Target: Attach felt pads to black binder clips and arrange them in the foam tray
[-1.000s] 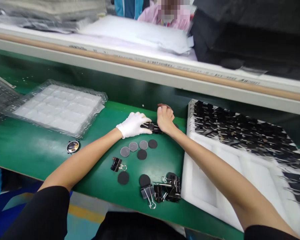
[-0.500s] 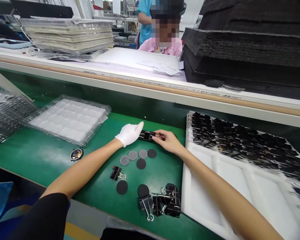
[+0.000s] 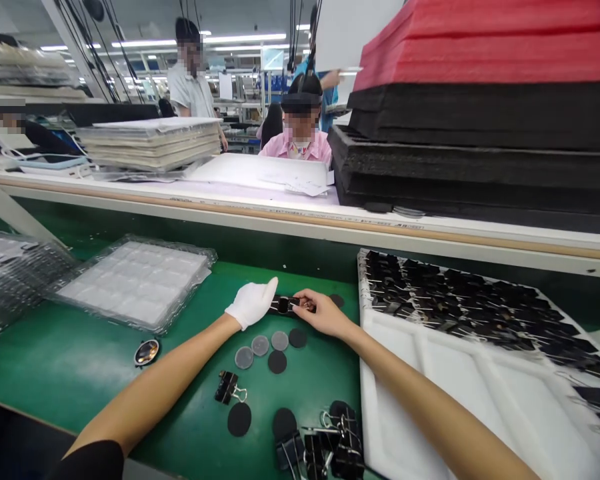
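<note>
My left hand (image 3: 253, 305), in a white glove, is closed on one end of a dark row of black binder clips (image 3: 283, 305), its thumb pointing up. My bare right hand (image 3: 323, 313) pinches the other end, where some metal wire shows at the fingertips. What the clips grip is hard to make out. Just below my hands lie clear round discs (image 3: 261, 345) and black round discs (image 3: 277, 362) on the green table. Closer to me are a single binder clip (image 3: 226, 387), another black disc (image 3: 239, 419) and a heap of binder clips (image 3: 344, 440).
A white tray (image 3: 395, 373) on the right has rows of black clips at its back. Clear plastic trays (image 3: 130, 283) lie left, near a small oval piece (image 3: 147, 352). Black and red foam sheets (image 3: 470, 127) are stacked on the shelf. A person in pink (image 3: 305, 148) sits beyond it.
The camera view has tipped up, so the table sits lower and more of the room shows. Both hands keep their hold on the binder clips with little visible change.
</note>
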Demonstrator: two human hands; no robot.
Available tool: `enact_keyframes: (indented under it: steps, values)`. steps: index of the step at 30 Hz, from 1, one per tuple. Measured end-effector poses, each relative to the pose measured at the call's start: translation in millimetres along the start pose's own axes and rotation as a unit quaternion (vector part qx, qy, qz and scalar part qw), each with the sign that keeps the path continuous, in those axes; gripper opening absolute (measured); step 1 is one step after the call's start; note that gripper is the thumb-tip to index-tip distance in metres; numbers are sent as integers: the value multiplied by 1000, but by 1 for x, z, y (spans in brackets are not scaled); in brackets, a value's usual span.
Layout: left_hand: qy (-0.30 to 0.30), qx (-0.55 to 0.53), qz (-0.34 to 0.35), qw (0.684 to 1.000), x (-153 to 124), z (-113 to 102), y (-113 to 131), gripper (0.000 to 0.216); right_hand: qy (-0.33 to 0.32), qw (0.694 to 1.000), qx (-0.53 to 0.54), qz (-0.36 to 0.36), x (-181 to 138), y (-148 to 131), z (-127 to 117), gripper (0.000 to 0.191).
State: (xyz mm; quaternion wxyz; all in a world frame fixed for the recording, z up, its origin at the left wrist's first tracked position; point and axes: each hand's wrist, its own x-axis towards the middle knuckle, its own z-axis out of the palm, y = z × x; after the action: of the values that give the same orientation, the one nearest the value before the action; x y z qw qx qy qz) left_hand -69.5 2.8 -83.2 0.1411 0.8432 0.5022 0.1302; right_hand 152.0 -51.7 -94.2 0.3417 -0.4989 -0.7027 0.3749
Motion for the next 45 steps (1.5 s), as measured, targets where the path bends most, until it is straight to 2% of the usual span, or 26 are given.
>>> enact_keyframes:
  steps: [2,5,9,12,15,19,22,24,28,30,31,33,36,39,41,43,45]
  values:
    - [3,-15,-1,1000,-2,-1,0,72,0,999,-29,-18,-2,-3,1,32]
    - [4,-41,7,999,-5,-2,0,69,-2,996,-76,-37,-4,-6,2,25]
    - [1,-93,19,995,-7,-3,-1,70,16,996,-76,-35,-2,-2,4,24]
    - [14,-209,-14,978,-4,-4,-4,79,47,996,-67,-34,1,-4,-5,24]
    - [25,-324,-47,945,-2,-7,-7,81,83,991,-101,-42,-11,-16,-27,23]
    - [16,-327,-25,945,-4,-10,-4,75,111,965,-226,-69,-70,-42,-75,25]
    - [12,-279,-9,960,1,-12,-6,67,100,948,-296,-52,-137,-58,-117,27]
    - [-1,-247,8,969,7,-13,-11,65,118,939,-320,-41,-189,-62,-148,26]
    - [-39,-198,13,979,18,-11,-21,75,254,876,-408,26,-299,-49,-216,24]
    - [-47,-184,11,982,20,-9,-24,77,293,842,-444,91,-348,-32,-244,26]
    - [-48,-179,9,983,21,-8,-24,76,301,835,-445,122,-370,-23,-254,29]
    - [-50,-174,4,984,22,-6,-25,73,302,827,-443,167,-404,-3,-265,33]
    - [-45,-181,-7,982,23,-3,-27,69,304,813,-451,206,-432,25,-264,32]
    - [-37,-182,-5,983,22,-1,-29,67,323,798,-458,223,-439,46,-255,31]
    - [-34,-176,-4,984,21,-2,-29,67,327,800,-451,225,-437,55,-250,31]
    - [-34,-166,5,985,21,-2,-27,67,333,803,-440,223,-435,59,-246,32]
    - [-13,-120,30,992,20,-3,-25,67,358,789,-443,230,-433,58,-243,34]
